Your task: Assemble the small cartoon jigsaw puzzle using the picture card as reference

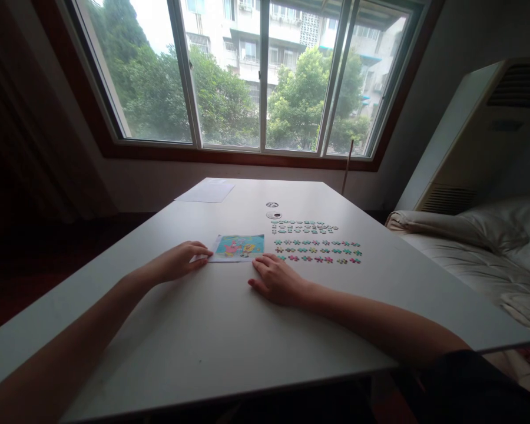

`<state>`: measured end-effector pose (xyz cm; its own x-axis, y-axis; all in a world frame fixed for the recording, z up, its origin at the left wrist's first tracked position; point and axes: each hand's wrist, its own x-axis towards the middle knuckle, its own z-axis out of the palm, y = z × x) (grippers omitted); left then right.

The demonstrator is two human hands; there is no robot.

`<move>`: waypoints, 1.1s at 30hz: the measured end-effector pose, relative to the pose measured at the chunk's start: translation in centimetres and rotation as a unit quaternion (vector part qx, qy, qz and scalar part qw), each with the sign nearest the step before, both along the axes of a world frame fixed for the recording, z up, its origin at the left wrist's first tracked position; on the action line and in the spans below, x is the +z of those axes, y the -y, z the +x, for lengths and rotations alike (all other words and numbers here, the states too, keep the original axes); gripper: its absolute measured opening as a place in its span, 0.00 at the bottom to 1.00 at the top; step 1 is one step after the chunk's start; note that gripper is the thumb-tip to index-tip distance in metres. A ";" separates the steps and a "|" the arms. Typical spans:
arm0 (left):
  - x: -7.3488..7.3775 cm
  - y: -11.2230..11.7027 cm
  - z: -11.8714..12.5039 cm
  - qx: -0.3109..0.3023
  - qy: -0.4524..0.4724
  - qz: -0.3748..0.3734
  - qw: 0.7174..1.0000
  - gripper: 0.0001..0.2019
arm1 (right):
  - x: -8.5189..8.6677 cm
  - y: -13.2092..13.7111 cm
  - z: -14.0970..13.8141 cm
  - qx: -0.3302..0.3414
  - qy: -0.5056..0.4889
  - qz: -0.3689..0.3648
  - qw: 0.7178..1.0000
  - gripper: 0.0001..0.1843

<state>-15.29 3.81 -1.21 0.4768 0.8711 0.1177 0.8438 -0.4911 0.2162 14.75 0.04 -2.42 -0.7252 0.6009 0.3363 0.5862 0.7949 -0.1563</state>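
Observation:
A small colourful cartoon picture sheet (241, 245) lies flat on the white table in front of me. My left hand (181, 262) rests at its left edge, fingers stretched out and touching the border. At the lower right corner is my right hand (277, 280), palm down, with fingertips on the sheet and the thumb apart. To the right of the sheet, loose jigsaw pieces (309, 250) with green, pink and yellow prints are laid out in several rows. Behind these, more jigsaw pieces (298, 222) look paler and sit closer together.
Two small round items (272, 215) lie beyond the pieces. A pale paper sheet (205, 191) is at the far left of the white table (194, 335). A padded sofa (463, 253) stands along the right side, and a window (229, 76) is behind the table.

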 end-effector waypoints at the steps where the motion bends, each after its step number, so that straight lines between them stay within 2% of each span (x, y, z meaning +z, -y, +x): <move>1: 0.0 0.0 0.0 0.000 0.001 0.001 1.000 0.23 | 0.0 0.1 0.0 -0.010 0.001 0.007 1.000 0.24; 5: -0.1 -0.1 0.4 0.000 0.002 0.010 1.000 0.22 | 0.0 0.3 0.0 -0.042 0.009 0.023 0.999 0.21; 11: 0.0 -0.1 0.6 0.007 -0.009 0.017 1.000 0.20 | 0.3 0.2 0.1 -0.041 0.028 0.037 0.998 0.18; 16: -0.3 -0.2 0.5 0.039 -0.027 0.005 0.999 0.25 | 0.5 0.6 0.1 -0.051 0.052 0.032 0.997 0.18; 20: -0.7 -0.6 0.1 0.075 -0.048 -0.016 0.996 0.32 | 0.5 1.1 0.1 -0.093 0.062 0.046 0.993 0.18; 28: -0.9 -0.7 -0.2 0.093 -0.069 -0.034 0.993 0.32 | 0.4 1.3 0.0 -0.122 0.075 0.049 0.988 0.19; 33: -1.2 -0.7 -0.3 0.097 -0.076 -0.032 0.992 0.32 | 0.7 1.5 0.1 -0.115 0.080 0.048 0.989 0.20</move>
